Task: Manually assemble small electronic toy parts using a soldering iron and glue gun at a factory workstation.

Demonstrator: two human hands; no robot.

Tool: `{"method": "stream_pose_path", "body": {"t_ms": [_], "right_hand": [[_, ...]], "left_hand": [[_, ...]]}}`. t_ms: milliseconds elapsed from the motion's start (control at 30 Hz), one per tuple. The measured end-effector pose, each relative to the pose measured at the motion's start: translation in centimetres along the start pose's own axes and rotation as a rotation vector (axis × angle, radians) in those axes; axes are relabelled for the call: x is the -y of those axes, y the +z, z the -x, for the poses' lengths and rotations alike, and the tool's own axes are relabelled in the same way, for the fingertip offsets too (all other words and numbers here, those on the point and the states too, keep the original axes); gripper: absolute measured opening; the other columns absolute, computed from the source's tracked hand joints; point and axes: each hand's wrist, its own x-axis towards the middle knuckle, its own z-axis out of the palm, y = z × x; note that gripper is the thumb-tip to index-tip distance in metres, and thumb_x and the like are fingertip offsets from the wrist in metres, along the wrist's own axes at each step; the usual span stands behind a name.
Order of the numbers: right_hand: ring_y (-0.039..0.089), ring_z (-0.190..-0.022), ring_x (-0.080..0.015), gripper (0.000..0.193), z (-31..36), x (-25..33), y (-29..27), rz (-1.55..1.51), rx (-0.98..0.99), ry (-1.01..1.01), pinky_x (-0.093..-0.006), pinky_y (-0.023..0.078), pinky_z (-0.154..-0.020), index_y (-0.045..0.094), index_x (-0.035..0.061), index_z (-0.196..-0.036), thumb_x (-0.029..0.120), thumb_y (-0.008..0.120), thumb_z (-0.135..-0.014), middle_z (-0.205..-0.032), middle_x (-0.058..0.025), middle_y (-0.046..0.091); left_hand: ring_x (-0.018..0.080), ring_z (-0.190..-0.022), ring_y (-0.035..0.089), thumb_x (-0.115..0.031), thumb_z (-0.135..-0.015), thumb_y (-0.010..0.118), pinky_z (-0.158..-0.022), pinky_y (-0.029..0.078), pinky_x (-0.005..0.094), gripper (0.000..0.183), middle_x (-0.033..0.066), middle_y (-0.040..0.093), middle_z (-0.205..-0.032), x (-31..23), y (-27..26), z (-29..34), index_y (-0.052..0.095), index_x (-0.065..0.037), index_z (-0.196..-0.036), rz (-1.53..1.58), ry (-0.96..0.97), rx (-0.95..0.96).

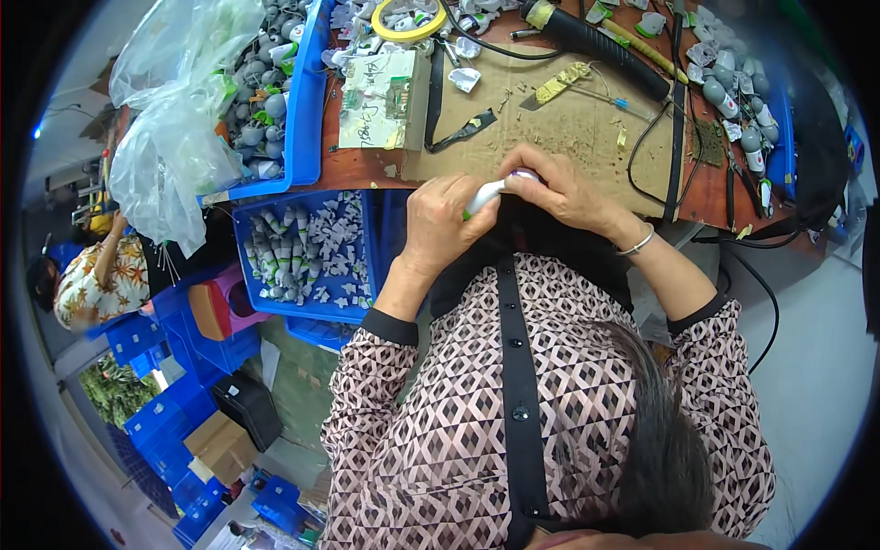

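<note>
In the head view, the two hands meet over the near edge of the work table (367, 163). The left hand (446, 218) has its fingers curled closely around one white piece (486, 194) with a green edge; the right hand (561, 188) pinches its far right end, thumb and forefinger closed narrowly on it. One bracelet (637, 240) circles the right wrist.

Beyond the hands lies one brown cardboard sheet (550, 151) dotted with crumbs, and one white block (378, 96) stands left of it. One yellow ring (406, 35) lies farther left.

Three blue trays hold parts: one far left (312, 101), one near left (261, 307) below the tabletop, one far right (785, 137). Their grey parts (284, 252) are too crowded to count. One other person (103, 280) is at far left.
</note>
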Motion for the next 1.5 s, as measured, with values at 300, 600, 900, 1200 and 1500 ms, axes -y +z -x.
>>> {"method": "stream_pose_path", "body": {"t_ms": [300,600,900,1200,1500], "right_hand": [[0.053,-0.069,-0.0142,0.025,-0.6,-1.4,-0.5,0.259,0.02,-0.299,-0.0293,0.044,-0.063,0.054,0.0041,-0.1,0.028,0.051,-0.095,-0.076,-0.0056,0.054],[0.049,-0.099,-0.0342,0.034,-4.7,2.4,-10.1,1.078,-0.615,-0.273,-0.0425,0.042,-0.085,0.051,0.0012,-0.108,0.011,0.065,-0.079,-0.103,-0.0163,0.052],[0.05,-0.097,-0.0338,0.043,-4.4,-0.6,-12.2,1.204,-0.47,0.024,-0.042,0.043,-0.082,0.051,0.0001,-0.107,0.02,0.071,-0.075,-0.105,-0.017,0.051],[0.055,-0.094,-0.0325,0.042,-4.0,5.8,-11.4,1.159,-0.507,-0.149,-0.0406,0.043,-0.082,0.049,0.0006,-0.113,0.016,0.067,-0.079,-0.097,-0.0167,0.056],[0.052,-0.1,-0.0136,0.079,-6.1,8.9,-8.8,-0.205,-0.555,-0.139,-0.0243,0.044,-0.082,0.025,0.0009,-0.144,0.035,0.068,-0.087,-0.119,-0.0093,0.051]], "left_hand": [[0.0261,-0.06,0.06,-0.022,-0.078,0.065,-0.054,0.047,0.035,0.018,0.0105,0.061,-0.071,0.4,0.4,0.3,0.062,-0.004,-0.077,0.062,-0.087,0.095],[0.0222,-0.052,0.052,-0.044,-0.091,0.045,-0.076,0.045,0.0368,0.041,0.01,0.057,-0.062,0.3,2.3,1.9,0.054,-0.007,-0.078,1.775,-0.543,0.102],[0.0195,-0.057,0.047,-0.046,-0.095,0.039,-0.074,0.043,0.0366,0.041,0.0069,0.054,-0.062,1.0,2.4,1.9,0.054,-0.01,-0.081,2.068,-0.485,0.072],[0.0201,-0.06,0.051,-0.047,-0.094,0.042,-0.076,0.044,0.037,0.041,0.0065,0.056,-0.067,1.6,3.1,2.1,0.054,-0.009,-0.083,2.047,-0.53,0.039],[0.0222,-0.061,0.058,-0.043,-0.094,0.044,-0.074,0.047,0.0373,0.037,0.0083,0.058,-0.071,1.4,2.8,2.1,0.053,-0.008,-0.088,1.84,-0.645,-0.017]]}}
